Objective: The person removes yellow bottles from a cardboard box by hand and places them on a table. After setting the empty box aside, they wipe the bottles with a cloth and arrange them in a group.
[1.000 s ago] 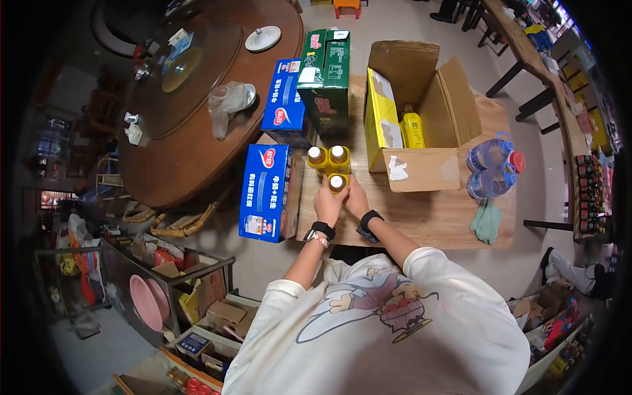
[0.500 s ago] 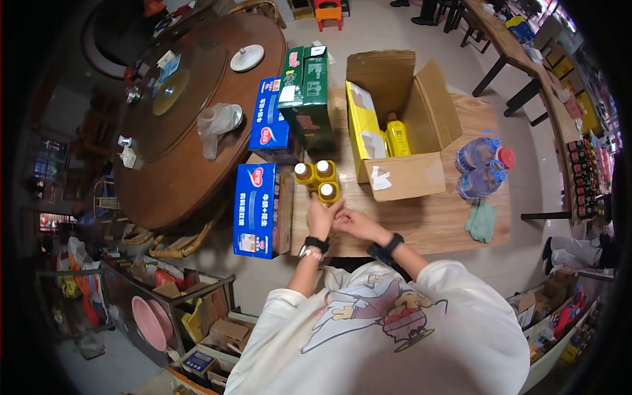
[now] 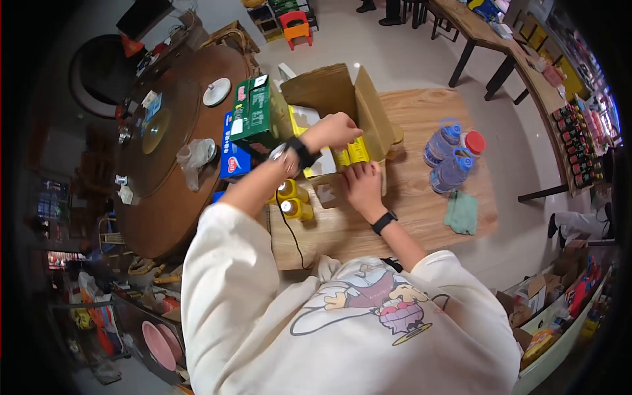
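Note:
An open cardboard box (image 3: pixel 378 112) stands on the wooden table, with yellow packaging (image 3: pixel 355 151) showing inside. My left hand (image 3: pixel 331 130) is over the box opening, fingers curled; whether something is in them is hidden. At the box's near side, my right hand (image 3: pixel 364 189) has its fingers bent over the front edge and flap. Several yellow bottles with white caps (image 3: pixel 296 209) stand together under my left forearm, partly covered by it. A thin black cord (image 3: pixel 294 240) hangs below that forearm.
Left of the box stand a green carton (image 3: pixel 259 108) and a blue carton (image 3: pixel 235 162). On the right are large clear bottles (image 3: pixel 451 172), a red lid (image 3: pixel 474 141) and a green cloth (image 3: pixel 461 214). A round brown table (image 3: pixel 158 197) adjoins on the left.
Both hands have left the yellow bottles and moved up to the box, my left reaching across over its opening. The box sits further left on the table. My view has shifted.

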Action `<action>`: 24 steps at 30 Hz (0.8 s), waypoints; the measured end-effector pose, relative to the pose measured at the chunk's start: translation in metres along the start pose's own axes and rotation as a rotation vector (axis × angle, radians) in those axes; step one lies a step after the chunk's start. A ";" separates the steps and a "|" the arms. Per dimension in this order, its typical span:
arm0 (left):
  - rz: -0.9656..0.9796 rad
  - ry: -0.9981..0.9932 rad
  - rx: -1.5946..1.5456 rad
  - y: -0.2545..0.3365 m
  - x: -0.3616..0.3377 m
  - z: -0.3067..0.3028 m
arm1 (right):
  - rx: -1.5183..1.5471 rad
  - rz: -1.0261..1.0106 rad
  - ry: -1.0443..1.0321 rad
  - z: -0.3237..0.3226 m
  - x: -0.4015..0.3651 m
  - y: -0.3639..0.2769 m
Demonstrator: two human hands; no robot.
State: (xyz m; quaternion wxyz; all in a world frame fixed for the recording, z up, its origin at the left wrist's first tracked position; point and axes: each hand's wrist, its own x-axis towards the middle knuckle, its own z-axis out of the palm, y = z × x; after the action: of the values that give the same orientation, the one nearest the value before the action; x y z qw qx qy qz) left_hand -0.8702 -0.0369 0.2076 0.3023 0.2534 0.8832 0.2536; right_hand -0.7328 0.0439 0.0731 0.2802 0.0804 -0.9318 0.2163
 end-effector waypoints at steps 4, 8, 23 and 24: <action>0.581 -0.195 0.632 -0.107 0.155 0.055 | -0.024 -0.059 0.170 0.029 -0.003 0.013; -0.124 -0.224 0.061 -0.142 0.201 0.098 | -0.049 -0.096 0.212 0.032 -0.012 0.025; -0.515 -0.220 -0.914 -0.161 0.193 0.102 | -0.004 -0.219 0.316 0.057 0.000 0.036; -0.520 -0.248 -0.901 -0.150 0.190 0.088 | 0.002 -0.221 0.310 0.056 0.001 0.036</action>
State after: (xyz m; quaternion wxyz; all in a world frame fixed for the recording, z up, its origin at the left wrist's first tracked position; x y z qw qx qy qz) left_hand -0.9864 -0.0085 -0.0204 0.5359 -0.1007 0.6782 0.4926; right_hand -0.7709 0.0515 0.0191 0.4424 0.1481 -0.8628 0.1948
